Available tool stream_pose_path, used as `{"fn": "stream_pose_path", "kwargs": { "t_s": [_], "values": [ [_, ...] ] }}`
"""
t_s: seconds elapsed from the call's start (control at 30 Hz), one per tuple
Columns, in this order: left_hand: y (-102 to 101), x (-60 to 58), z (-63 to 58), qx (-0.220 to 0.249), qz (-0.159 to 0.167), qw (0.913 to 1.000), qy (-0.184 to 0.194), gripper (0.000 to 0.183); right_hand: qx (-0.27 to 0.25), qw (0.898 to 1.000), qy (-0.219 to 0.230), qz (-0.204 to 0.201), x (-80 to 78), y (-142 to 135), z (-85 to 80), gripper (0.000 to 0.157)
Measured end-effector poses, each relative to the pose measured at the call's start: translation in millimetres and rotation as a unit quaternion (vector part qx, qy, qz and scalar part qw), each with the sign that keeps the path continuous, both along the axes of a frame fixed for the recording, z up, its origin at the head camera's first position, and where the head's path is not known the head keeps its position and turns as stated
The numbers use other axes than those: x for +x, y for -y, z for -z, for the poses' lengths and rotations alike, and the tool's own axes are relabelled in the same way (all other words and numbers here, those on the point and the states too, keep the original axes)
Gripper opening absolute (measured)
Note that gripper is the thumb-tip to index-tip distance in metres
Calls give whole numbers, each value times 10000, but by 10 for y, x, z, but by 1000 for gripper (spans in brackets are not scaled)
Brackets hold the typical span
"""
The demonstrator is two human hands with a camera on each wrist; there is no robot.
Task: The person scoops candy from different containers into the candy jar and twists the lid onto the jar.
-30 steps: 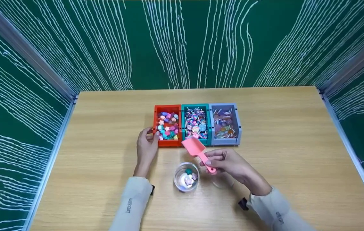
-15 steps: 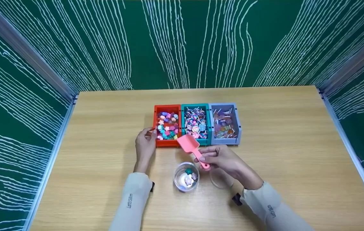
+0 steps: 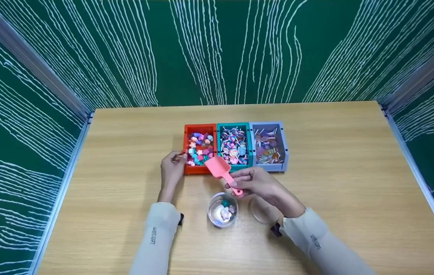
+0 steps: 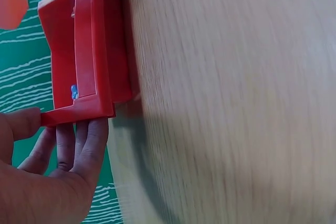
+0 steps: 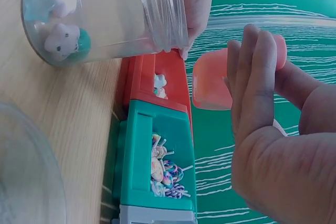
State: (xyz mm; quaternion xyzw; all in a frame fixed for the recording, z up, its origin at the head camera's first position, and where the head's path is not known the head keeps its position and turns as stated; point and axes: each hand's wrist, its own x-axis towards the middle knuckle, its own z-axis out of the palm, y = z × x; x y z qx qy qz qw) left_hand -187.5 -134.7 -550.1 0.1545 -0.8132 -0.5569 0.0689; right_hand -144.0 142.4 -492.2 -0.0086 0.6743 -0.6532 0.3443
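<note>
My right hand (image 3: pixel 263 187) pinches the handle of a pink scoop (image 3: pixel 217 167). The scoop's blade hangs over the front of a red bin (image 3: pixel 196 170) and looks bare. Small star and rounded charms (image 3: pixel 200 152) in many colours fill that bin. On the bin's left side, my left hand (image 3: pixel 172 170) grips the wall; in the left wrist view the thumb (image 4: pixel 23 123) lies at the rim with the fingers (image 4: pixel 89 150) against the outside. Below the scoop, a clear jar (image 5: pixel 115 3) stands uncovered, several charms on its bottom.
Joined to the red bin are a teal bin (image 5: pixel 143 156) of candy-swirl lollipop charms and a grey-lavender bin (image 3: pixel 272 168) of translucent stick pieces. A clear round lid (image 3: pixel 264 212) lies right of the jar, partly under the right forearm. Green walls surround the wooden table (image 3: pixel 117 160).
My right hand has carried the scoop left and slightly away from me, from before the teal bin to the red bin's front. The left hand stays at the red bin.
</note>
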Motion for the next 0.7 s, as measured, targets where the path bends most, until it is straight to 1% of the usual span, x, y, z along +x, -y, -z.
{"fn": "stream_pose_path", "kwargs": {
  "t_s": [0.1, 0.5, 0.7],
  "values": [
    [2, 2, -3, 62, -10, 10000, -20, 21, -30, 10000, -48, -70, -42, 60, 4, 40],
    [5, -8, 14, 137, -63, 9999, -2, 18, 34, 9996, 82, -264, -199, 236, -18, 35],
    [15, -20, 34, 130, -21, 9999, -77, 17, 431, 9984, 29, -377, -258, 299, -15, 31]
  ]
}}
